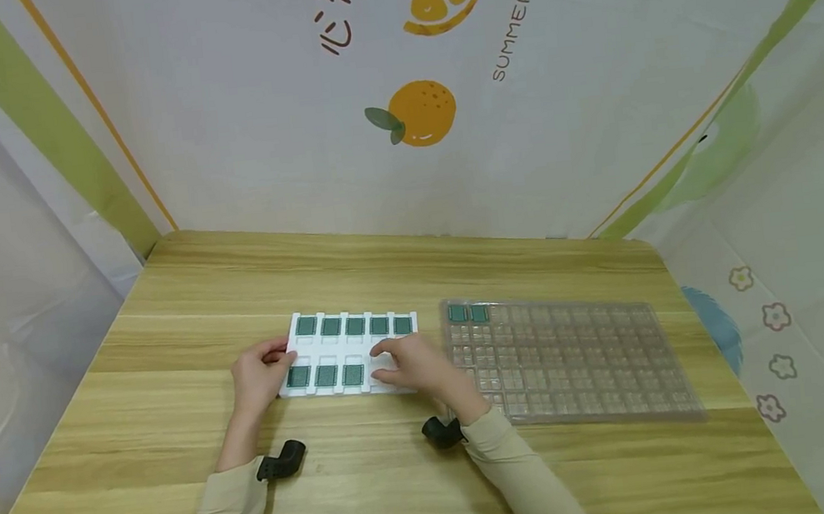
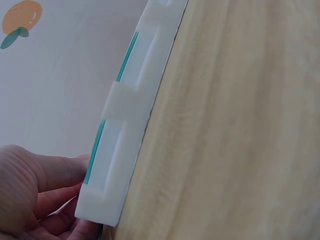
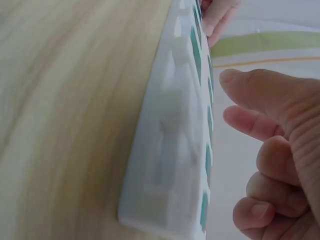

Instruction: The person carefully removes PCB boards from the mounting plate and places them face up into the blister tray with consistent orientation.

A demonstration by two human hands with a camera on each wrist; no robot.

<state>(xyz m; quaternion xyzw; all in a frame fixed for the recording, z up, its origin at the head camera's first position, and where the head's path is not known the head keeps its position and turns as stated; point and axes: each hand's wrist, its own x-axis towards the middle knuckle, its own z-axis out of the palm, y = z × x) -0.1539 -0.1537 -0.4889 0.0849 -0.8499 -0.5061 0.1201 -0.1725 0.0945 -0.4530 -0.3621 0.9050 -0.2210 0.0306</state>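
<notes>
A white tray holds several flat green square pieces, like chips or small circuit boards, in two rows; one lower-row piece lies just left of my right hand. My left hand grips the tray's left end, thumb near its top edge and fingers at its side in the left wrist view. Over the right part of the tray hovers my right hand, thumb and index finger spread with nothing between them. It hides part of the lower row. The right wrist view shows these fingers apart from the tray.
To the right lies a large clear plastic tray divided into many compartments. Two green pieces sit in its far left corner compartments. A wooden table carries both trays, and printed curtains enclose its back and sides.
</notes>
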